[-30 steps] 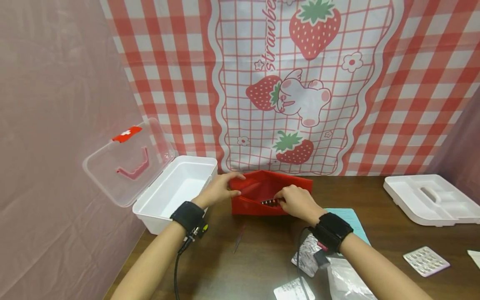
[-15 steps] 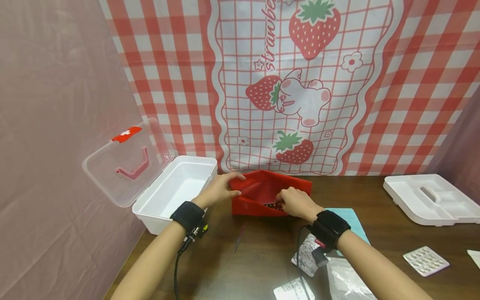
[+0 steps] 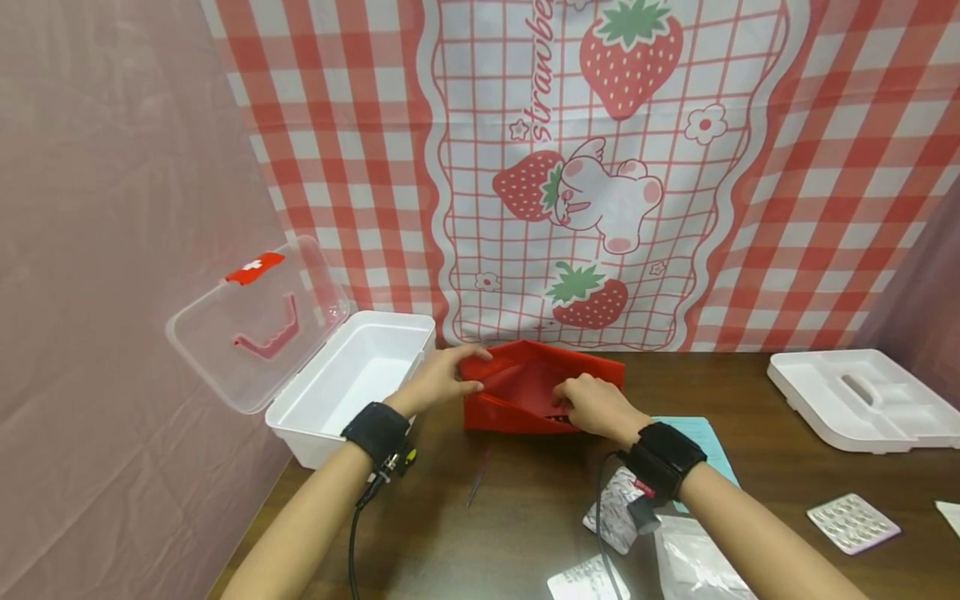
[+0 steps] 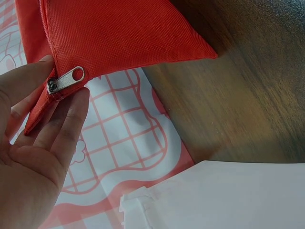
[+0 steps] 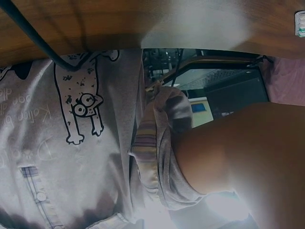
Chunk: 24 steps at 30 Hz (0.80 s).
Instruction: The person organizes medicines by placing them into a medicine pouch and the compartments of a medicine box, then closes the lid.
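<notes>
A red zip pouch [image 3: 495, 414] stands with its mouth spread at the back of the table. My left hand [image 3: 438, 379] grips its left end; in the left wrist view the thumb and fingers lie round the corner beside the metal zipper pull [image 4: 70, 80]. My right hand [image 3: 596, 402] reaches into the mouth with curled fingers and holds a dark blister pack [image 3: 557, 418] with light dots. Only a sliver of that pack shows over the front edge. The right fingertips are partly hidden inside. The right wrist view shows a shirt and arm, not the hand.
A white box [image 3: 350, 375] with its clear lid [image 3: 258, 325] raised stands left. Tweezers [image 3: 478, 479] lie before the pouch. Foil blister packs [image 3: 588, 581], a clear plastic packet [image 3: 697, 558], a blue sheet [image 3: 693, 433], another blister pack [image 3: 852, 522] and a white tray [image 3: 862, 400] lie rightward.
The blister pack has sunk lower into the pouch, so less of it shows. My right hand has shifted slightly to the right; the left hand keeps its place.
</notes>
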Motion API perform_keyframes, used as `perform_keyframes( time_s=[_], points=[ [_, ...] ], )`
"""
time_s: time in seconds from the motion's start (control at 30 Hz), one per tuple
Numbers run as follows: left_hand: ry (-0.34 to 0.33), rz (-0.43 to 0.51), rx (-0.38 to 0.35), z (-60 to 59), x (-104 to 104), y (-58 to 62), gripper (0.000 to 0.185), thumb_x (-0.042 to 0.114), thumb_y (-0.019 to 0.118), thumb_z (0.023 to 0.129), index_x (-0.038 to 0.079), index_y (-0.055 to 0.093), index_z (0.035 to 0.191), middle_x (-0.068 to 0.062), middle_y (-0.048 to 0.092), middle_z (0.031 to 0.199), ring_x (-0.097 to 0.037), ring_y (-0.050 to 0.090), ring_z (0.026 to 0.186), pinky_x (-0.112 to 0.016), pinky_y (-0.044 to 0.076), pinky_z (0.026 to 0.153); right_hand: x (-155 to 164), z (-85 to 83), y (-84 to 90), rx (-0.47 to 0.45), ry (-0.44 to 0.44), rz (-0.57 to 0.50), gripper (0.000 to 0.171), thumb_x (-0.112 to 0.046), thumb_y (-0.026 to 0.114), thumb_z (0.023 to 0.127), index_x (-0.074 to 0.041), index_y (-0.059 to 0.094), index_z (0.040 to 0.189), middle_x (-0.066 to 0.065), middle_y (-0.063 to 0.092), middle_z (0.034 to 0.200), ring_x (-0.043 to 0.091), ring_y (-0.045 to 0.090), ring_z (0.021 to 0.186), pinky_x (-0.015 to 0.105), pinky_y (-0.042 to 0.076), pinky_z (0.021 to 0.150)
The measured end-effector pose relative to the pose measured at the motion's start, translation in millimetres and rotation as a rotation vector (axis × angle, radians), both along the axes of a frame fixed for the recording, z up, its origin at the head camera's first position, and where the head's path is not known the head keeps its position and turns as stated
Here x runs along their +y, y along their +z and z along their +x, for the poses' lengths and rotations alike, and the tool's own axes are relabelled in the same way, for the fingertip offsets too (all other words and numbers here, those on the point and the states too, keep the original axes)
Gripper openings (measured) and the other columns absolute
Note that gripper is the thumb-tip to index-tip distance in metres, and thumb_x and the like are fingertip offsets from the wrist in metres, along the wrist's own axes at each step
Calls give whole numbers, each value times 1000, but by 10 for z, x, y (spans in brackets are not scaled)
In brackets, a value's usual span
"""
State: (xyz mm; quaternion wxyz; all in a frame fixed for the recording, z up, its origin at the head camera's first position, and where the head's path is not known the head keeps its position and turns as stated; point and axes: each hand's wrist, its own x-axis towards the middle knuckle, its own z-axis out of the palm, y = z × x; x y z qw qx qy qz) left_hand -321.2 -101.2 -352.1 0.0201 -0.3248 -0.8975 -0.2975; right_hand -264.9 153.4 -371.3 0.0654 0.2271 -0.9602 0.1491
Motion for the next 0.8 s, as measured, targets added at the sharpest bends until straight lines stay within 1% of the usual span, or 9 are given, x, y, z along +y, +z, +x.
perform_keyframes(
  time_s=[0.1, 0.27, 0.43, 0.5, 0.6, 0.73, 0.8],
  points=[
    [0, 0, 1, -3, 5, 1, 40, 12, 70, 79, 17, 57, 118, -4, 60, 104, -17, 52, 69, -21, 43, 56, 15, 31, 28, 32, 14, -7, 16, -2, 61, 77, -9, 71, 88, -2, 64, 72, 11, 49, 62, 25, 44, 56],
    [5, -8, 1, 4, 5, 11, 41, 12, 70, 80, 17, 57, 118, -3, 61, 108, -18, 52, 79, -22, 43, 60, 45, 96, 78, 74, 28, -11, 15, -5, 62, 79, -9, 71, 89, -2, 64, 74, 10, 49, 62, 24, 43, 56],
    [9, -9, 0, 16, 7, 22, 41, 12, 69, 80, 16, 57, 119, -4, 61, 109, -18, 52, 83, -23, 44, 64, 77, 193, 125, 131, 51, -20, 13, -8, 64, 80, -9, 71, 91, -1, 67, 79, 10, 55, 66, 28, 51, 61],
    [13, -5, 0, 15, 8, 23, 41, 12, 70, 79, 16, 57, 118, -3, 61, 109, -17, 52, 84, -23, 45, 65, 81, 239, 150, 163, 56, -22, 11, -9, 65, 80, -11, 71, 90, -2, 67, 79, 10, 57, 69, 30, 53, 63],
    [23, -1, -10, 14, 8, 20, 41, 12, 70, 79, 17, 57, 118, -2, 61, 109, -17, 52, 86, -24, 47, 68, 75, 324, 191, 202, 55, -32, 10, -9, 65, 80, -15, 69, 87, -6, 64, 75, 8, 55, 69, 28, 51, 62],
    [30, 2, -21, 12, 10, 15, 41, 12, 69, 80, 18, 57, 119, -2, 60, 110, -17, 53, 88, -25, 47, 71, 48, 475, 231, 256, 64, -30, 8, -10, 67, 79, -15, 67, 85, -8, 58, 71, 7, 49, 65, 24, 44, 57],
    [30, 5, -26, 14, 12, 16, 41, 12, 69, 80, 18, 57, 119, -3, 60, 110, -18, 53, 88, -26, 47, 71, 36, 565, 231, 286, 84, -21, 9, -10, 69, 78, -15, 66, 85, -8, 60, 72, 7, 51, 66, 23, 46, 57]
  ],
)
